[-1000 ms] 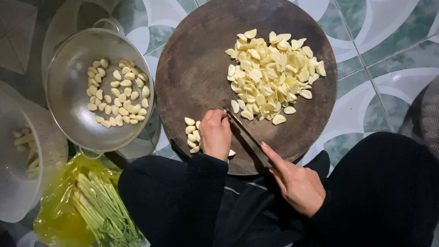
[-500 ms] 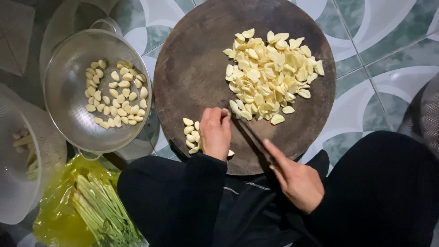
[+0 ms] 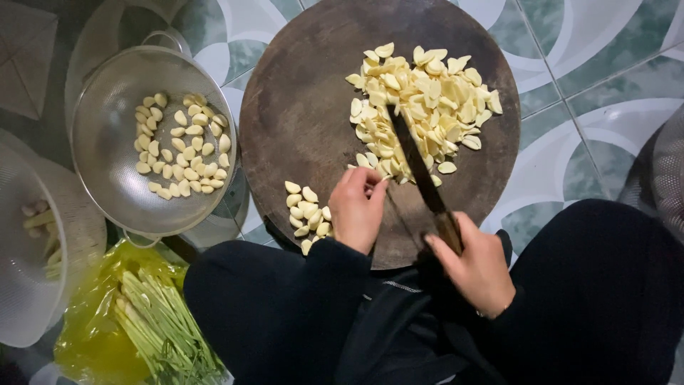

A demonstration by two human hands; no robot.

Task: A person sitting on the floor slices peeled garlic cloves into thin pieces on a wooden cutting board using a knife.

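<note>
The sliced garlic (image 3: 420, 107) lay as a loose heap of thin, pale yellow pieces on the far right part of a round, dark wooden chopping board (image 3: 299, 107) set on the tiled floor (image 3: 591, 135). A dark-bladed knife (image 3: 417, 160) stretched from the near edge of the board up into the heap, its tip buried among the slices. The right hand (image 3: 474, 267) had its grip closed around the knife handle, just below the heap. The left hand (image 3: 358, 207) rested on the board with its fingers curled; whether they pinched a clove could not be told. Its fingertips sat at the near edge of the heap, and a small cluster of whole peeled cloves (image 3: 308, 212) lay just beside it on the left.

Compared with half a second earlier, the blade had swung further up into the heap, whereas before it had lain lower, beside the left hand's fingers.
</note>
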